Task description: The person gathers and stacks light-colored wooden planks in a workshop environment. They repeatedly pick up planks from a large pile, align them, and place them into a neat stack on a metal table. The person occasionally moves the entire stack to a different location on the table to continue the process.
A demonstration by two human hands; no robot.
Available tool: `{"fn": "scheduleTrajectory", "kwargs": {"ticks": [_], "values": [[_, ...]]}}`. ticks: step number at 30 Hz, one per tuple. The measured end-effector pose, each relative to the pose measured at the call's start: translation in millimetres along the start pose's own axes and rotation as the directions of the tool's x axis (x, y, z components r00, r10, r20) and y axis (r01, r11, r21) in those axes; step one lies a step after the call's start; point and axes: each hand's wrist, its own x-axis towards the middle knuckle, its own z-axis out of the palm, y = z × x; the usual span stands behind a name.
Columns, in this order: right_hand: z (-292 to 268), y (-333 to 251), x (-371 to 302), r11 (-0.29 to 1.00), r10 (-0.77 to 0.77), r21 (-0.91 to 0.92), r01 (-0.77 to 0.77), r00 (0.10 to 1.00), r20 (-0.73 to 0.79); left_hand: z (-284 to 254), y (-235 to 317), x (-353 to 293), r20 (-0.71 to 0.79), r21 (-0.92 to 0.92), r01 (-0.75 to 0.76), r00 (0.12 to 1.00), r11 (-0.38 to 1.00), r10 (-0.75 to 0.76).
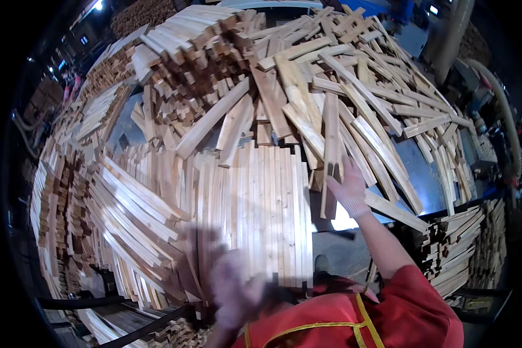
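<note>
Head view: our right hand (350,189), fingers apart, is at a plank (331,124) just right of the lined-up boards (267,209), probably steadying it; our left hand (235,288) blurs, so we can't tell its grip.

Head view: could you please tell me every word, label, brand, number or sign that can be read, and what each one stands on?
None can be read.
Boards: no lettering that I can make out.
Red clothing: none that I can make out.
Hose and dark background around it: too dim and small to tell.
</note>
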Motion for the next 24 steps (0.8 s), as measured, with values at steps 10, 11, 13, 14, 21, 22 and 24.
{"fn": "scheduleTrajectory", "kwargs": {"ticks": [10,11,13,14,21,22,24], "values": [[-36.3,59.3,35.9,0.749,0.221,0.547,-0.374,0.919,0.325,206.3,56.3,12.8,0.401,0.53,-0.142,0.911,0.836,-0.1],[-47.7,73.4,20.7,0.706,0.2,0.583,-0.401,0.903,0.379,208.3,56.5,10.0,0.39,0.524,-0.136,0.916,0.841,-0.095],[-69.4,87.2,-26.0,0.759,0.172,0.496,-0.422,0.864,0.473,207.4,59.9,5.1,0.351,0.52,-0.126,0.933,0.845,-0.077],[-64.6,104.2,-55.1,0.568,0.174,0.628,-0.532,0.824,0.539,203.9,61.4,7.1,0.362,0.481,-0.118,0.929,0.869,-0.075],[-32.7,113.2,-111.6,0.714,0.243,0.428,-0.555,0.769,0.591,195.8,57.3,28.2,0.451,0.497,-0.089,0.876,0.863,-0.17],[-38.3,106.2,-110.7,0.745,0.284,0.347,-0.57,0.741,0.608,193.5,66.2,34.5,0.451,0.451,-0.031,0.871,0.892,-0.198],[-37.4,113.2,-120.8,0.826,0.271,0.257,-0.502,0.753,0.6,198.7,88.4,55.6,0.465,0.344,0.067,0.855,0.937,-0.231]]}}
